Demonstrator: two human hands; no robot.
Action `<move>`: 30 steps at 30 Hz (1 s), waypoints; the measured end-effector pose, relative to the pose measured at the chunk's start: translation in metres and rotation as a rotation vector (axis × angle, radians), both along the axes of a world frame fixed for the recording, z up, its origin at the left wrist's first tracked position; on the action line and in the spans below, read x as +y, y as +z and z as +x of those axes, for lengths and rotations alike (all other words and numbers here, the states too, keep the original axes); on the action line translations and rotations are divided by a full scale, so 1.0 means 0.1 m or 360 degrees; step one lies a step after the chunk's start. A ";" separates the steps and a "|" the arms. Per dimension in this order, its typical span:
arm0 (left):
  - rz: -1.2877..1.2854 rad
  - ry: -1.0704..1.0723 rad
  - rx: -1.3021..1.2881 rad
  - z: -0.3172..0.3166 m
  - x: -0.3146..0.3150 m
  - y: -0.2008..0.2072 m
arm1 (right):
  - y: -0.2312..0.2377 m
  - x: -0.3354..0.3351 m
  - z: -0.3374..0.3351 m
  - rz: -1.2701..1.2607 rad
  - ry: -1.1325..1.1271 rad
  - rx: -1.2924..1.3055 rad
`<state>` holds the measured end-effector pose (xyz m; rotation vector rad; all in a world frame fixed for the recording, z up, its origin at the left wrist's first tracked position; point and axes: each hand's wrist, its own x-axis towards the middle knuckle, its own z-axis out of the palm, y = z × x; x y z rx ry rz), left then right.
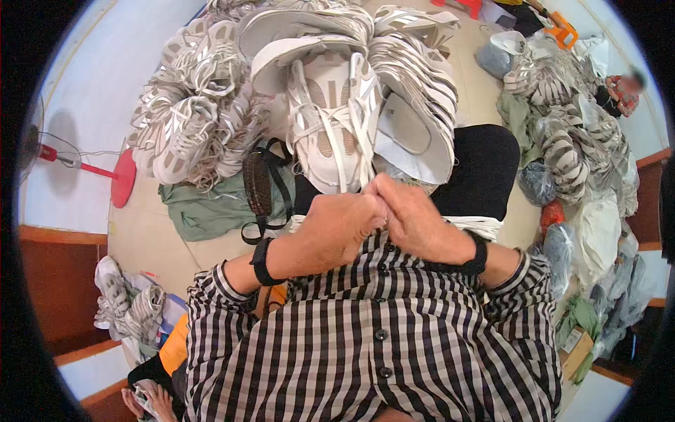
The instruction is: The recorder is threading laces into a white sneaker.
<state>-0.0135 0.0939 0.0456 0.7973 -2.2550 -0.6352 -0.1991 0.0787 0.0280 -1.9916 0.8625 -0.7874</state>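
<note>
A beige and white shoe upper (330, 148) lies before me with its toe toward me, its lace (339, 156) crossed over the tongue and running down to my hands. My left hand (341, 228) is closed in a fist around the lace end. Right against it, my right hand (422, 221) is closed too, thumb and fingers pinching the lace. The lace tips are hidden inside the fingers. Behind the upper and to its right stand stacked shoe uppers (418, 77), the nearest showing its pale lining.
Laced uppers (200, 98) are heaped at the left over green cloth (204, 211), near a dark bag with a strap (259, 184). A red stand base (124, 178) is at far left. More uppers (573, 155) and plastic bags (596, 235) lie right. Another person's hands (151, 399) show lower left.
</note>
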 end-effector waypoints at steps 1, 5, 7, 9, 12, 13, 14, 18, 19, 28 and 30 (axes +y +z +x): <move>0.0115 -0.0027 0.0212 0.03 0.00 0.07 | 0.11 -0.10 0.02 -0.0296 -0.0081 0.0220; -0.0052 -0.0094 0.0131 0.19 0.12 0.36 | 0.68 -0.56 -0.06 -0.1432 -0.0461 0.0392; 0.0024 -0.0328 0.0055 0.14 0.22 0.42 | 1.00 -0.59 -0.12 -0.1379 -0.0567 0.0385; 0.0152 -0.0687 0.0030 0.02 0.30 0.47 | 1.34 -0.57 -0.14 -0.0591 -0.0407 0.0216; 0.0213 -0.0853 0.0154 -0.28 0.35 0.52 | 1.64 -0.67 0.23 -0.0257 -0.0045 -0.0113; 0.0166 -0.0902 0.0257 -0.42 0.34 0.53 | 1.78 -0.69 0.33 -0.0318 0.0155 -0.0099; 0.0100 -0.0938 0.0363 -0.54 0.34 0.54 | 1.90 -0.73 0.48 -0.0352 0.0306 -0.0069; 0.0001 -0.1162 -0.0109 -0.87 0.40 0.58 | 2.20 -0.77 1.65 -0.1662 0.1062 -0.0397; -0.0235 -0.1191 0.0212 -0.87 0.39 0.56 | 2.29 -0.58 1.86 -0.1425 0.1239 -0.0379; 0.0182 -0.1392 -0.0069 -0.75 0.46 0.77 | 1.67 -0.95 1.73 -0.1376 0.0942 -0.0157; 0.0310 -0.1456 0.0168 -0.77 0.53 0.93 | 1.44 -1.19 1.18 -0.1158 0.0755 -0.0038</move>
